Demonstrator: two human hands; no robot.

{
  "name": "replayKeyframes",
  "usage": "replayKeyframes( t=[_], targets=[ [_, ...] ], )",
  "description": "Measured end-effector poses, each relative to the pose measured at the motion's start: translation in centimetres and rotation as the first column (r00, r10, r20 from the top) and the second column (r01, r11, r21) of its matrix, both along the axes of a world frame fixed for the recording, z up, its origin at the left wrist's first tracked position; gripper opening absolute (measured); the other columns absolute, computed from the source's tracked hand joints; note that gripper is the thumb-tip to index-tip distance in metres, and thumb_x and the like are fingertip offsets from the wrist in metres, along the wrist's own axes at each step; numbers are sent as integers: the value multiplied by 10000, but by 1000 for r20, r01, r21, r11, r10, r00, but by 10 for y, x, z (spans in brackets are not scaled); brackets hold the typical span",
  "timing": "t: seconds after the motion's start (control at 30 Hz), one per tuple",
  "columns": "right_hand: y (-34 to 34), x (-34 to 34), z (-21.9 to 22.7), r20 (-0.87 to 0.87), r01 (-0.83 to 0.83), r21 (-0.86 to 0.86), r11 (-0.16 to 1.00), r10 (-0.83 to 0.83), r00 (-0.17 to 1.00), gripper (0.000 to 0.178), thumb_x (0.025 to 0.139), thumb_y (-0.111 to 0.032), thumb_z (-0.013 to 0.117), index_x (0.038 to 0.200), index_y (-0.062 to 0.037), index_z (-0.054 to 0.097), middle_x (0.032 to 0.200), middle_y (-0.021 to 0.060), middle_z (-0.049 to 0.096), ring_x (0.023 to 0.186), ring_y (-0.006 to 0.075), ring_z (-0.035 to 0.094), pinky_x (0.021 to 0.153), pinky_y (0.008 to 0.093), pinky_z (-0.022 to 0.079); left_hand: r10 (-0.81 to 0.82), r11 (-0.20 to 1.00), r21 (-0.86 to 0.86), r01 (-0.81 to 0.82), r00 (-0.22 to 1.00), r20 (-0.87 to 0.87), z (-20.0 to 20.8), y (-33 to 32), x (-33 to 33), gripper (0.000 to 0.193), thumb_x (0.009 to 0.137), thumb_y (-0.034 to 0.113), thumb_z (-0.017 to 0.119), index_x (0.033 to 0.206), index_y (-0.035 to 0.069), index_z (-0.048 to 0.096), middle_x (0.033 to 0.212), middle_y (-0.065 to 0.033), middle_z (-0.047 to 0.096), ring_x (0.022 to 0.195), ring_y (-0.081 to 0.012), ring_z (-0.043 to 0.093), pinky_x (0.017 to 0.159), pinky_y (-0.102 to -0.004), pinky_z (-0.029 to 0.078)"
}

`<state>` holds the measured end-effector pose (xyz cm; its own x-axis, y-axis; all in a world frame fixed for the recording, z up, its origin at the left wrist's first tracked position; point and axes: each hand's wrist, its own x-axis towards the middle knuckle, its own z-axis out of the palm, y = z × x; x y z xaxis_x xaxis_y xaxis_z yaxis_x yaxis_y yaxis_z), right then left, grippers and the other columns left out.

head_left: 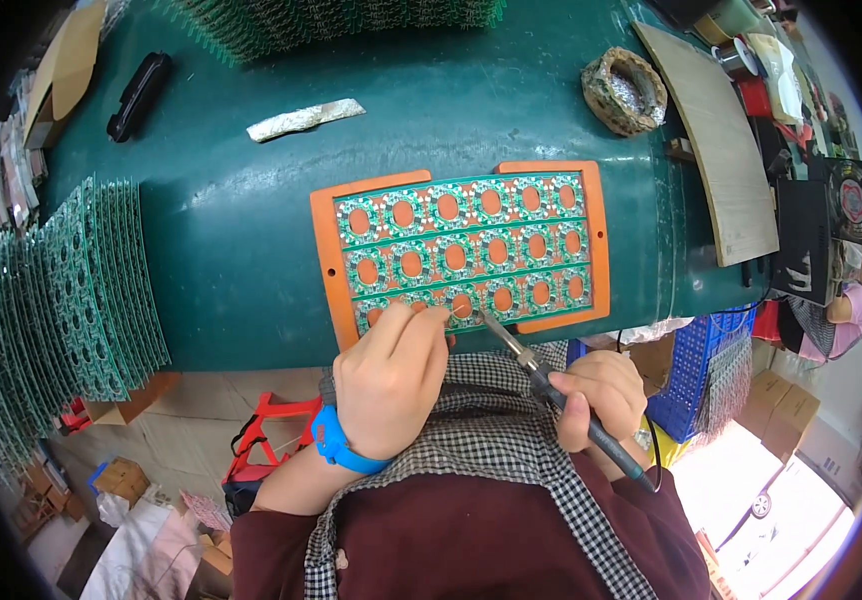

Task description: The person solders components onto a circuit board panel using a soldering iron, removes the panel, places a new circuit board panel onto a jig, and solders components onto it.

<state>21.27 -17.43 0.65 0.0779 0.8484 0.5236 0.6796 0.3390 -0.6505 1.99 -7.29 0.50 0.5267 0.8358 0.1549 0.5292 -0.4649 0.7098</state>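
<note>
A green circuit board panel [454, 237] with rows of ring-shaped boards lies in an orange holder [601, 235] on the bench. My right hand [606, 395] is closed round the grip of a soldering iron [543, 385], its tip touching or just over the nearest row of boards. My left hand [391, 365], a blue strap on its wrist, is pinched over the same row, left of the iron tip. A thin strand of solder wire [458, 309] reaches from its fingertips toward that tip. This hand hides part of the holder's near left edge.
Stacked green circuit panels [71, 300] stand at the left, with another stack [331, 20] at the far edge. Beyond the holder lie a crumpled strip [306, 119], a black case [139, 97] and a rough round pot [624, 92]. A wooden board [716, 150] leans at the right.
</note>
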Motion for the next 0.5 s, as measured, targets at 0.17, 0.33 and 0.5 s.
replayKeyframes(
  t=[0.17,0.33,0.5],
  targets=[
    [5,-6,1,-18,-47,4,999,47,999,125,701,-48,605,791,-3,678,619,56,606,491,184,576,467,282,462,43,998,-50,-41,998,35,-3,-5,-10,182,773,-70,653,929,14,613,762,-87,601,600,-198,631,519,-299,486],
    [9,-12,-2,-12,-34,0,999,34,999,134,697,-42,607,802,-7,683,612,54,599,491,184,575,461,277,459,39,999,-31,-39,999,-3,-4,-6,-10,175,776,-61,660,926,19,620,757,-89,611,600,-216,630,514,-301,484],
    [10,-12,-3,-2,-46,-3,999,46,999,121,705,-48,612,796,-7,679,610,55,598,489,187,579,462,279,467,-4,1000,15,5,999,-42,-2,-4,-12,158,762,-39,683,900,26,643,745,-75,605,599,-223,616,500,-301,470]
  ],
)
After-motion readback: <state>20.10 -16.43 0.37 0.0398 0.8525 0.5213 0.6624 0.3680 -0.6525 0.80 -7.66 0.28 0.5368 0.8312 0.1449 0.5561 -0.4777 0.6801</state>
